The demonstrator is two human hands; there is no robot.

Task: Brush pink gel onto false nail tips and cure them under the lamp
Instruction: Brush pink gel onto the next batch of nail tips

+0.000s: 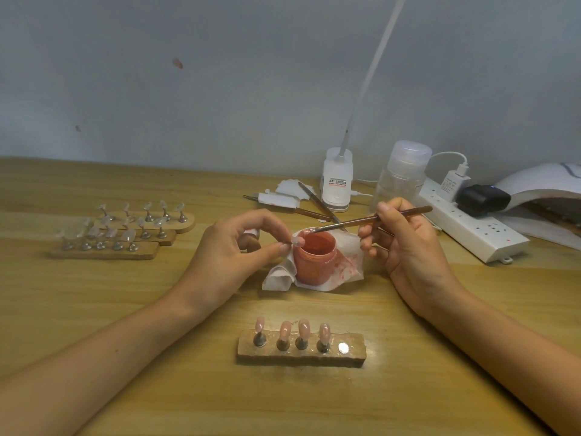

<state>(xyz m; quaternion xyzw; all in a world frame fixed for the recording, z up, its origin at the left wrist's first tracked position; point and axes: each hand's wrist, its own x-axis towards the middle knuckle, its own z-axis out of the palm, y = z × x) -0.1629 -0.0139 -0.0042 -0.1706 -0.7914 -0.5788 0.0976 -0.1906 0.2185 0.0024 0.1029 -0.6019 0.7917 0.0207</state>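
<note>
Our left hand (239, 247) pinches a clear nail tip (296, 241) over the gel jar (314, 259), at its 10 o'clock rim. Our right hand (405, 243) grips the brush (374, 219), bristles at the jar's mouth. We should load sparingly and stroke thin. The painted tips (304, 329) stand at 6 o'clock, the lamp (540, 180) at 2.

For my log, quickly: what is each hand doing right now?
Left hand: closed, pinching a clear nail tip.
Right hand: closed, holding the brush.
</note>
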